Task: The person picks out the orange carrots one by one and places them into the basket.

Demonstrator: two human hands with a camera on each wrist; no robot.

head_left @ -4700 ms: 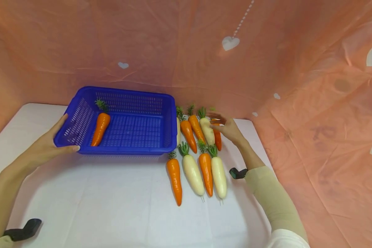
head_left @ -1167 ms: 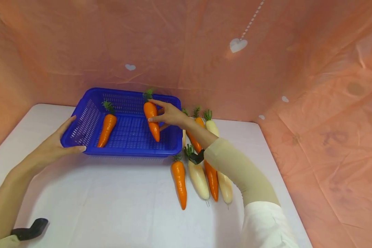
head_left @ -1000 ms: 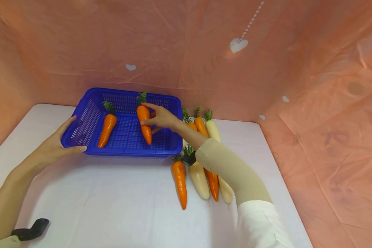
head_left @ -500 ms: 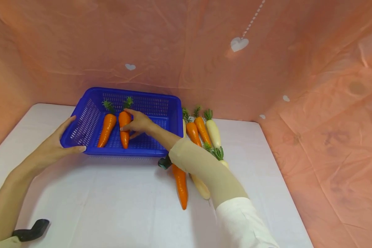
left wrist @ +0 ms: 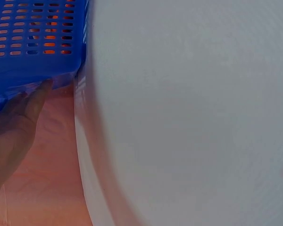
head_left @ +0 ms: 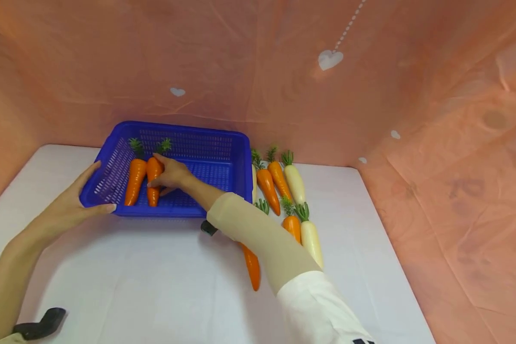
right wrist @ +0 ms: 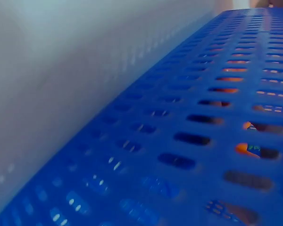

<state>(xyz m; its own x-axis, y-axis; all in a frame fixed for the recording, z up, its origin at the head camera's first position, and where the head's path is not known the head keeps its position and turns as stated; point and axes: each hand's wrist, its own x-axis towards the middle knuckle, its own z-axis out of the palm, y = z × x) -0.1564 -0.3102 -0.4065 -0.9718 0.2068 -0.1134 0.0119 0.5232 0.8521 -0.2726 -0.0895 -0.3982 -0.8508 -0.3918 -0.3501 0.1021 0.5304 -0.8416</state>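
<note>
In the head view my left hand (head_left: 70, 203) grips the left end of a blue plastic basket (head_left: 185, 127), its thumb on the front rim. My right hand (head_left: 172, 174) reaches into the basket and holds an orange carrot (head_left: 153, 172) with a green top, pinched between thumb and fingers. Left of it, close alongside, lies another carrot (head_left: 135, 181). The left wrist view shows my left hand (left wrist: 14, 136) at the basket's slotted wall (left wrist: 37, 59). Only the basket wall (right wrist: 203, 127) fills much of the right wrist view, with orange glimpsed through its slots; my right hand is mostly hidden there.
Right of the basket lie several carrots (head_left: 268, 188) and white radishes (head_left: 294, 184) in two rows. My right forearm (head_left: 253, 234) covers part of the front row, including a carrot (head_left: 252, 272). An orange sheet (head_left: 223, 62) hangs behind the white table (head_left: 155, 286).
My right hand took the rightmost carrot of the back row, brought it into the basket, and moved it left beside the other carrot. My left hand kept its grip on the basket.
</note>
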